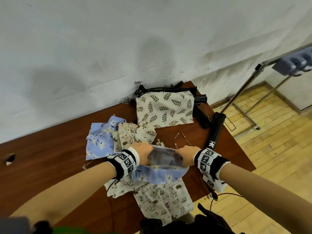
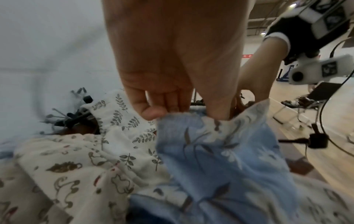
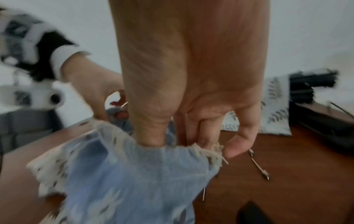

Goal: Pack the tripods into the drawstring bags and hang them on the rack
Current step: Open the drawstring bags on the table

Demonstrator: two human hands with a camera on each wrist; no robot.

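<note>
— While we look down from the head view, where is the blue bag [image 1: 157, 173]?

— We hold it by its mouth over the near part of the table [image 1: 50, 149], stretched between both hands. Our left hand [image 1: 141, 153] has the left edge of the rim and our right hand [image 1: 184, 156] the right edge, so the opening gapes toward us and the gray inside shows.

— How do the fingers sit on it?

— In the left wrist view our thumb [image 2: 153, 112] presses the hem from outside with the other fingers curled against the cloth, pinching it. In the right wrist view, which is blurred, our thumb [image 3: 149, 136] goes down inside the rim, and the curled fingers [image 3: 208, 136] clamp the frayed hem from outside.

— And the rest of the bag?

— It droops from our fingers onto a cat-print bag [image 1: 162, 201] at the near edge.

— The tripods?

— One tripod [image 1: 217, 129] lies along the right edge, near our right wrist. More black tripods [image 1: 200, 105] lie by the wall, partly under a leaf-print bag [image 1: 164, 108]. Another blue bag [image 1: 99, 141] lies left of center. A few pins [image 1: 183, 137] lie just beyond our right hand. The rack [image 1: 244, 86] stands on the floor to the right.
</note>
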